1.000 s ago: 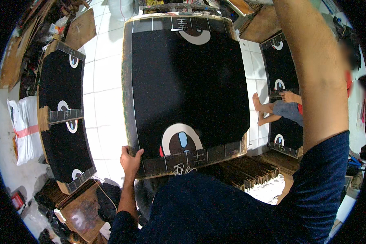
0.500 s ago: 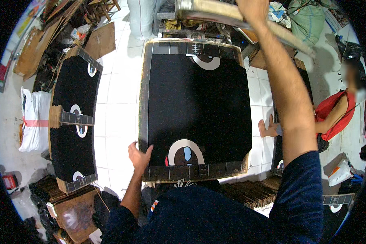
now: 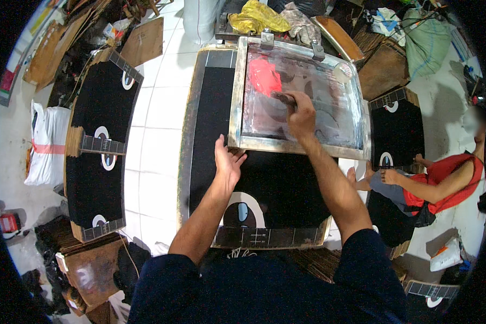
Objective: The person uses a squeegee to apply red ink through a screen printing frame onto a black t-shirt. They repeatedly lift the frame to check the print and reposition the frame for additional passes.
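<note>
A screen printing frame [image 3: 302, 147] with pale, ink-stained edges lies over the far part of a black fabric panel [image 3: 286, 183]. My left hand [image 3: 229, 164] is at its near left corner, thumb on one side and fingers curled at the lower edge. Over the mesh, my right hand [image 3: 301, 116] has its fingers bent together, dark at the tips. Whatever they pinch cannot be made out. Just beyond those fingertips sits a patch of pink-red ink [image 3: 264, 75]. Near me, a printed cartoon eye [image 3: 243, 213] shows on the panel.
At left stands another board with black printed panels [image 3: 97, 189], beside a white sack [image 3: 48, 146]. A person in red [image 3: 443, 183] sits at right near more panels [image 3: 397, 129]. Yellow cloth [image 3: 259, 16] and a green sack [image 3: 429, 40] lie at the back.
The frame has come down from its raised position over the panel. My right hand has left its edge for the mesh; my left hand has moved right and forward to its corner.
</note>
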`<state>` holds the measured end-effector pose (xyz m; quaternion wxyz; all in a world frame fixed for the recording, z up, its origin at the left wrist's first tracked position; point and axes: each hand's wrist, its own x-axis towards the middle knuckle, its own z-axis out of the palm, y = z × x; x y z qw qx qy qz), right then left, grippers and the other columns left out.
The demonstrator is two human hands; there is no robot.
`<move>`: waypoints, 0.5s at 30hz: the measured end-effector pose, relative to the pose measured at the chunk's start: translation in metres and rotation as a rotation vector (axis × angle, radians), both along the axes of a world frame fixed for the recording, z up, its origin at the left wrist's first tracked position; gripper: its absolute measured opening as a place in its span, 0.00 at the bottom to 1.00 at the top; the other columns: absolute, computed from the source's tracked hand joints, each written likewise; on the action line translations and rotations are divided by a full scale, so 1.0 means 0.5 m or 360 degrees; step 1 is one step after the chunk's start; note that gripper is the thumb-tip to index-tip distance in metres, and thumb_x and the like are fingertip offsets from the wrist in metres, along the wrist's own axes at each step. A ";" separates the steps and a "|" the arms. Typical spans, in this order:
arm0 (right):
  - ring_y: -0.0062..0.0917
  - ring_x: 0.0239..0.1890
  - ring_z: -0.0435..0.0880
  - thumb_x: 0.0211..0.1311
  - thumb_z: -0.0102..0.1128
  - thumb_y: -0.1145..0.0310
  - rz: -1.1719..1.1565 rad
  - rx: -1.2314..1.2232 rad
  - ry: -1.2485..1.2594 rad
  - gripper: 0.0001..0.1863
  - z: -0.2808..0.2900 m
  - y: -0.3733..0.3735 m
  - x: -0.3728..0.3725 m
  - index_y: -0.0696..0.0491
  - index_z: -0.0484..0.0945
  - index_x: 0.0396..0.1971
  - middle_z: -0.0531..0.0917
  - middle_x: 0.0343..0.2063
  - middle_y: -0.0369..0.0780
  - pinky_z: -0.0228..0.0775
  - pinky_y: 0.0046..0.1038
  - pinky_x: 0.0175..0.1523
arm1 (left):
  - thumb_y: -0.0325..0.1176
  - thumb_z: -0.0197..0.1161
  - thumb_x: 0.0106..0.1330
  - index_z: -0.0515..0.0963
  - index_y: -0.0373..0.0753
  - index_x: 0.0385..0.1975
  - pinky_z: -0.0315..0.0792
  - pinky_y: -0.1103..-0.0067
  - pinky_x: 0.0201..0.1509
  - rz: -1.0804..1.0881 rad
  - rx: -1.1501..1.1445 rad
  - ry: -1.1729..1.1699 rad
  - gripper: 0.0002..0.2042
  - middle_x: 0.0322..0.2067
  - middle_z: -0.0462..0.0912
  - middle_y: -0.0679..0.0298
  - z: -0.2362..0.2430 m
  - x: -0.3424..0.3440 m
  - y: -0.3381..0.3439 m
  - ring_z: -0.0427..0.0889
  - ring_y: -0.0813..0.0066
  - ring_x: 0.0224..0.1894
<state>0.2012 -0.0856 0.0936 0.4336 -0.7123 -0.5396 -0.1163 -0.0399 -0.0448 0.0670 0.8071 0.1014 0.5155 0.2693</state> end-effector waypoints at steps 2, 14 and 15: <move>0.46 0.49 0.84 0.62 0.64 0.70 0.0121 -0.0323 0.0099 0.15 -0.024 0.064 0.063 0.52 0.82 0.49 0.87 0.44 0.46 0.76 0.42 0.55 | 0.56 0.65 0.68 0.70 0.32 0.60 0.72 0.65 0.60 -0.0072 0.0346 0.0611 0.33 0.52 0.78 0.54 -0.066 -0.014 -0.025 0.78 0.62 0.54; 0.47 0.48 0.83 0.54 0.60 0.74 0.0369 -0.0795 -0.0425 0.15 -0.113 0.348 0.197 0.53 0.79 0.44 0.86 0.43 0.45 0.75 0.48 0.51 | 0.55 0.82 0.49 0.61 0.31 0.72 0.56 0.55 0.77 -0.1040 0.2538 0.1709 0.54 0.67 0.71 0.47 -0.158 -0.041 0.018 0.66 0.52 0.74; 0.47 0.48 0.83 0.54 0.61 0.74 0.0378 -0.0827 -0.0425 0.15 -0.111 0.331 0.197 0.53 0.79 0.43 0.86 0.42 0.45 0.75 0.48 0.50 | 0.55 0.82 0.48 0.61 0.31 0.72 0.56 0.55 0.77 -0.1048 0.2541 0.1733 0.55 0.67 0.71 0.47 -0.159 -0.040 0.018 0.66 0.51 0.73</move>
